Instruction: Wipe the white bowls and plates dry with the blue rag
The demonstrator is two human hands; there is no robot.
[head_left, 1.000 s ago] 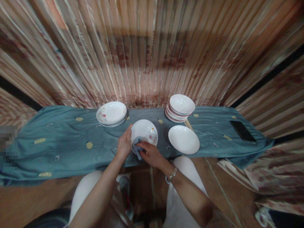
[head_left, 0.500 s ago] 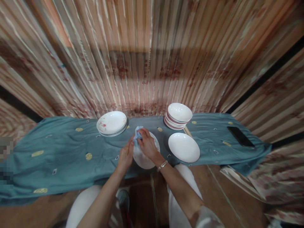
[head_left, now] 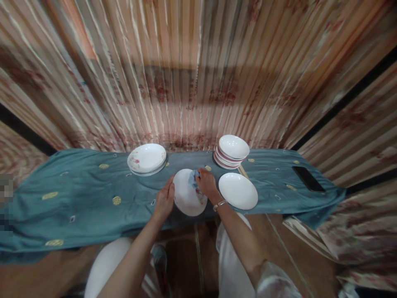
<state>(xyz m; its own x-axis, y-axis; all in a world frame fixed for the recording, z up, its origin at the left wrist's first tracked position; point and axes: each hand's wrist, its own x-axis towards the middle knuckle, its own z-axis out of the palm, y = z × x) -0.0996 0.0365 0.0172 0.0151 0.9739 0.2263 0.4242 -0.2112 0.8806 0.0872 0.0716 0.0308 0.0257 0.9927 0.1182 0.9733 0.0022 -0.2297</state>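
Centrally, head view: clock directions are taken from the middle of the held plate (head_left: 185,195), with 12 o'clock pointing away from the person.
Held plate location: over the near half of the teal tablecloth (head_left: 93,194), between both hands; contact of its underside with the fabric cannot be determined.
Held plate orientation: white face toward the camera, floral motif on the rim side from 3 to 4 o'clock; outline near round, long axis not distinct.
Left hand (head_left: 164,200): gripping the rim at 9 o'clock; fingers under the edge are hidden.
Right hand (head_left: 206,182): closed around the blue cloth (head_left: 194,179), above the plate's 1 to 2 o'clock sector.
Bracelet (head_left: 220,204): on the right wrist.
White dish (head_left: 238,191): at 3 o'clock, near the right hand, hollow side up, outline oval, long axis running 10 to 4 o'clock.
Plate stack (head_left: 147,158): at 10 o'clock, floral motif on its left side.
Bowl stack (head_left: 232,152): at 2 o'clock, uppermost bowl opening upward.
Black phone (head_left: 308,179): at 3 o'clock, well apart, long axis roughly 10 to 4 o'clock.
Curtain (head_left: 198,107): at 12 o'clock, behind the tablecloth.
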